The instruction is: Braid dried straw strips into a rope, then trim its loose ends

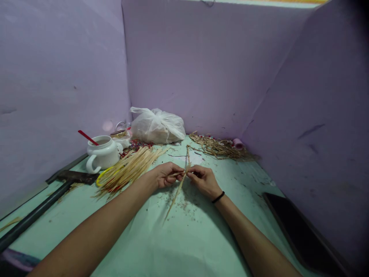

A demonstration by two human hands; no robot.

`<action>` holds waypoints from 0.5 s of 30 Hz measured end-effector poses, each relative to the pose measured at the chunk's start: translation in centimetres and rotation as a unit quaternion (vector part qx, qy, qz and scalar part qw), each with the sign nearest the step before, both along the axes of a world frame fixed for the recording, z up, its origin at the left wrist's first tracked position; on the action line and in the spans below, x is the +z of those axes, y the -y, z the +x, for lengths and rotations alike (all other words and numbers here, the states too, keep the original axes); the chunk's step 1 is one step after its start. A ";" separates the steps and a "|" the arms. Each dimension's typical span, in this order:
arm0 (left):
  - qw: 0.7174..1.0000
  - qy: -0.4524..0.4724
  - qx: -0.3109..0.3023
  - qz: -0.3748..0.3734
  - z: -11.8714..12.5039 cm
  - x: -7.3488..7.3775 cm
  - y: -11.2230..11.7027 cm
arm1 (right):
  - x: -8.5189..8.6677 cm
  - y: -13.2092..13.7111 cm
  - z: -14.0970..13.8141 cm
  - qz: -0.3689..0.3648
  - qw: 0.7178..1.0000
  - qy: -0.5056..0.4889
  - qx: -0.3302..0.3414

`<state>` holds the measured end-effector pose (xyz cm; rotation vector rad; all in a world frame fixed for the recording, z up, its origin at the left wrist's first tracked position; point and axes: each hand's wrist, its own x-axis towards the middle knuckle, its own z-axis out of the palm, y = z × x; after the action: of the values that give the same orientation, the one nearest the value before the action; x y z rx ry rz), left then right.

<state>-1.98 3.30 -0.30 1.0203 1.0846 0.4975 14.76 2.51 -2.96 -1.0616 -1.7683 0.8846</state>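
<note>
- Left hand point(168, 175), reaching from seven o'clock, curls its fingers closed on straw point(179, 188).
- Right hand point(203, 179), from five, pinches it too.
- Straw lies mid-table, ends toward twelve and seven.
- Tabletop point(173, 246) stretches toward six; walls point(201, 77) bound ten, twelve, two.

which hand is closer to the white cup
Left. The left hand is to the right of the white cup, past the pale strips; the right hand is farther right.
</note>
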 end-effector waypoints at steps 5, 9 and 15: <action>0.922 -0.163 0.262 0.235 -0.2 0.1 -0.5 | 0.5 -0.3 -0.4 -0.124 0.978 -0.141 -0.093; 0.737 -0.262 0.347 0.516 -0.6 1.3 0.7 | 0.7 -0.4 -0.6 -0.174 0.960 -0.187 -0.111; 0.648 -0.331 0.149 0.669 -0.8 3.4 1.3 | 0.6 -0.3 -0.4 -0.151 0.970 -0.182 -0.052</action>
<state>-2.77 2.04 3.13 2.4970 1.5155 1.3756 14.39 2.77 -2.34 -1.0896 -1.2884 1.2245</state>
